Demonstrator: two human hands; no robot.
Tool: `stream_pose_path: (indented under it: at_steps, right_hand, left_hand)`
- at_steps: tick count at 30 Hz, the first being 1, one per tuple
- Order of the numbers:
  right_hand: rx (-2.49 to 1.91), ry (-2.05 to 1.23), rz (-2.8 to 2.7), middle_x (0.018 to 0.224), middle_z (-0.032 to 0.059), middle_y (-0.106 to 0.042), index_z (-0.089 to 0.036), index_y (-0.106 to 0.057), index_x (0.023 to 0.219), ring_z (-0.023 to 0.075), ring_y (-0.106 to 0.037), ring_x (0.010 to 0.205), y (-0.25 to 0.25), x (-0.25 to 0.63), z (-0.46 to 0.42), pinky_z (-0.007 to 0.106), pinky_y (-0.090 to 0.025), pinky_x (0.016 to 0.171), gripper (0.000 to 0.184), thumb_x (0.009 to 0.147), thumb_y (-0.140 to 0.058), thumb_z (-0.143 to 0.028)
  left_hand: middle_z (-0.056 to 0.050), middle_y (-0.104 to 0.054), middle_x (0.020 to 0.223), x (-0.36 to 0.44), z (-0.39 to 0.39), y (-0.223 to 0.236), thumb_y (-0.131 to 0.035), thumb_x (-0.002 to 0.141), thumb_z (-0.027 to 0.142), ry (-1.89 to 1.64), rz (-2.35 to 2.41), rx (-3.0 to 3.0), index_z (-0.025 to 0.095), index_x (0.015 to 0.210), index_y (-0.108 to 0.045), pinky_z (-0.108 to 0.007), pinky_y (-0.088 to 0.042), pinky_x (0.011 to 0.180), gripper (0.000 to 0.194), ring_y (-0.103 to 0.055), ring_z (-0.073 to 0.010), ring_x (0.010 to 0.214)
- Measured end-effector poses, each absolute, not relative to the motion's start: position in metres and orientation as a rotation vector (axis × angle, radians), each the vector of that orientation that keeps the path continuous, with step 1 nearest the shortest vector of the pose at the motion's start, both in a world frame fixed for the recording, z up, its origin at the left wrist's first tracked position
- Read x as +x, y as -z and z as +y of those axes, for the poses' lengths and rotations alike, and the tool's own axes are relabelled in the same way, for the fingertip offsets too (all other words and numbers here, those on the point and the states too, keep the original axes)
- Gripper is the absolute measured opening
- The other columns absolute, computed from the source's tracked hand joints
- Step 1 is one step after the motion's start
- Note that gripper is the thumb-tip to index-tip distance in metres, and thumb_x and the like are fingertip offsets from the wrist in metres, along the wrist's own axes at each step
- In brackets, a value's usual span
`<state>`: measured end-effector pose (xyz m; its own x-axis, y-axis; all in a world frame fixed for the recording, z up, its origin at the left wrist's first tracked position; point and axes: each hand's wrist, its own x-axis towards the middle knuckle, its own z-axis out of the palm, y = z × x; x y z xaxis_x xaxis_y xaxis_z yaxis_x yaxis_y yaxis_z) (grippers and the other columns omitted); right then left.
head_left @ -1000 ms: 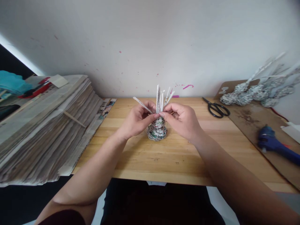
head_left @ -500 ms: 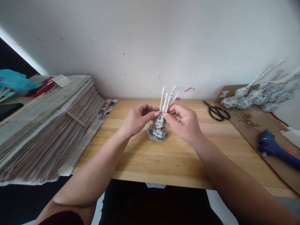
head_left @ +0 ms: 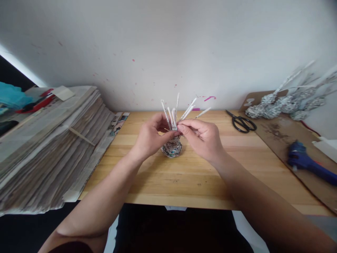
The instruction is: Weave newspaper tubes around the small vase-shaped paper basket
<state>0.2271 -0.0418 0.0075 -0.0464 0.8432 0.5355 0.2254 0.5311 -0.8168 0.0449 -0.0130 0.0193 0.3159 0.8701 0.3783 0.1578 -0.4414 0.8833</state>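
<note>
A small woven paper piece [head_left: 171, 149], wound from printed paper strips with a round lower part, stands on the wooden table between my hands. White rolled paper sticks [head_left: 173, 117] fan upward and outward from its neck. My left hand [head_left: 155, 135] closes round the neck, thumb pressed at its front. With thumb and forefinger my right hand [head_left: 201, 137] pinches a paper stick at the right of the neck; a thin stick end [head_left: 204, 112] shows beyond that hand. My fingers cover most of the neck.
Tied newspapers [head_left: 52, 151] are stacked at the left, tools and blue material on top. Black scissors [head_left: 243, 123] lie right of my hands. On a brown board [head_left: 273, 140] are a blue glue gun [head_left: 310, 163] and several similar woven pieces [head_left: 284, 105].
The woven piece has shifted slightly left and looks turned. Its sticks are more spread out. My right hand's pinch has moved a little left, and my left hand sits lower around the neck.
</note>
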Motion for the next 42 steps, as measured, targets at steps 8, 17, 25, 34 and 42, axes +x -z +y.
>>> stream_pose_path:
  at_steps: [8, 17, 25, 34, 42]
  right_hand:
    - [-0.877, -0.770, -1.487, 0.078, 0.0037, -0.078, -0.019, -0.074, 0.080, 0.0153, -0.073, 0.073, -0.019, 0.241, -0.041, 0.029, -0.059, 0.068, 0.028, 0.096, -0.070, -0.042]
    - [-1.072, -1.059, -1.680, 0.088, 0.0048, -0.081, -0.019, -0.079, 0.091, 0.0177, -0.074, 0.079, -0.015, 0.251, -0.028, 0.033, -0.058, 0.074, 0.012, 0.083, -0.077, -0.029]
    - [-0.933, -0.965, -1.638, 0.097, 0.0057, -0.084, -0.021, -0.082, 0.091, 0.0206, -0.078, 0.090, -0.011, 0.242, -0.030, 0.038, -0.062, 0.086, 0.011, 0.083, -0.078, -0.026]
    - [-0.894, -0.747, -1.695, 0.100, 0.0045, -0.083, -0.022, -0.079, 0.113, 0.0172, -0.076, 0.086, -0.004, 0.240, -0.031, 0.033, -0.061, 0.082, 0.024, 0.091, -0.070, -0.024]
    - [-0.979, -0.956, -1.594, 0.088, 0.0031, -0.080, -0.020, -0.074, 0.105, 0.0160, -0.073, 0.076, -0.008, 0.235, -0.032, 0.032, -0.058, 0.073, 0.022, 0.084, -0.075, -0.027]
  left_hand:
    - [-0.005, -0.078, 0.083, 0.034, 0.000, -0.015, -0.085, 0.077, 0.026, -1.079, 0.811, 1.728, 0.014, 0.085, -0.074, -0.028, -0.057, 0.073, 0.018, -0.071, -0.0152, 0.075]
    - [-0.005, -0.076, 0.079, 0.027, 0.008, -0.022, -0.088, 0.079, 0.034, -1.003, 0.708, 1.871, 0.015, 0.080, -0.072, -0.030, -0.059, 0.074, 0.025, -0.072, -0.0175, 0.077]
    - [-0.005, -0.077, 0.078, 0.028, 0.012, -0.020, -0.092, 0.075, 0.038, -1.039, 0.674, 1.823, 0.015, 0.079, -0.074, -0.031, -0.060, 0.075, 0.029, -0.073, -0.0181, 0.075]
    - [-0.004, -0.077, 0.077, 0.030, 0.012, -0.014, -0.092, 0.075, 0.036, -1.020, 0.626, 1.739, 0.015, 0.081, -0.076, -0.026, -0.057, 0.074, 0.027, -0.070, -0.0152, 0.076]
    - [0.000, -0.070, 0.069, 0.034, 0.004, -0.014, -0.098, 0.064, 0.040, -0.980, 0.767, 1.577, 0.015, 0.081, -0.071, -0.022, -0.052, 0.051, 0.041, -0.061, -0.0107, 0.055]
